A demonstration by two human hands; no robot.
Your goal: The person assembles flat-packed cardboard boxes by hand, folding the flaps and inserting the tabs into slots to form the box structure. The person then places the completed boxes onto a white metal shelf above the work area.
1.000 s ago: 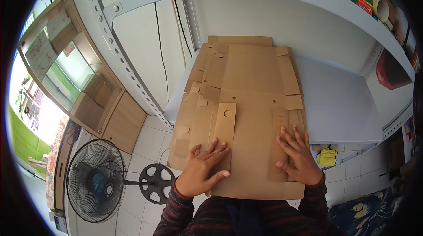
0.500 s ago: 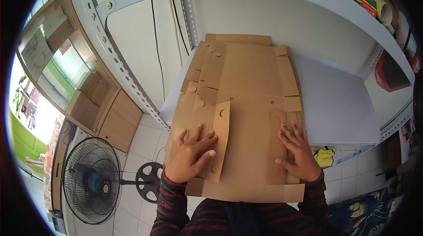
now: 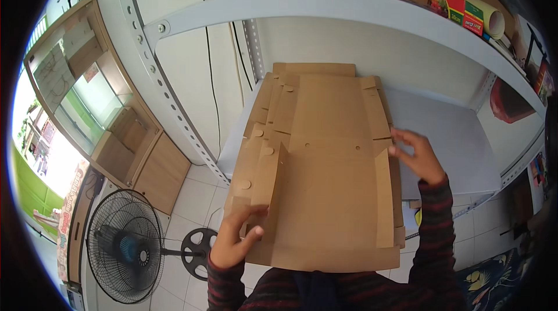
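In front of me lies a flat, die-cut sheet of brown cardboard (image 3: 325, 195) with creases, slots and tabs, on top of more cardboard. Its left side flap (image 3: 275, 186) stands raised along the crease. The right side flap (image 3: 383, 200) is raised too. My left hand (image 3: 235, 238) is at the outer side of the left flap near its close end, thumb apart from the fingers and nothing held. At the right edge, by the far end of the right flap, is my right hand (image 3: 421, 157). Its thumb and fingers are apart, the fingertips close to the cardboard edge.
The cardboard rests on a white shelf surface (image 3: 447, 136). Above it runs a grey metal shelf beam (image 3: 349, 0) carrying boxes and a roll (image 3: 496, 23). A black standing fan (image 3: 125, 247) is at the left, before a wooden cabinet (image 3: 151, 165). A perforated post (image 3: 165, 87) rises at left.
Both hands have lifted from lying on the cardboard; the right moved farther off and outward, the left slightly nearer. The right flap, flat before, now stands up. The view has tilted upward.
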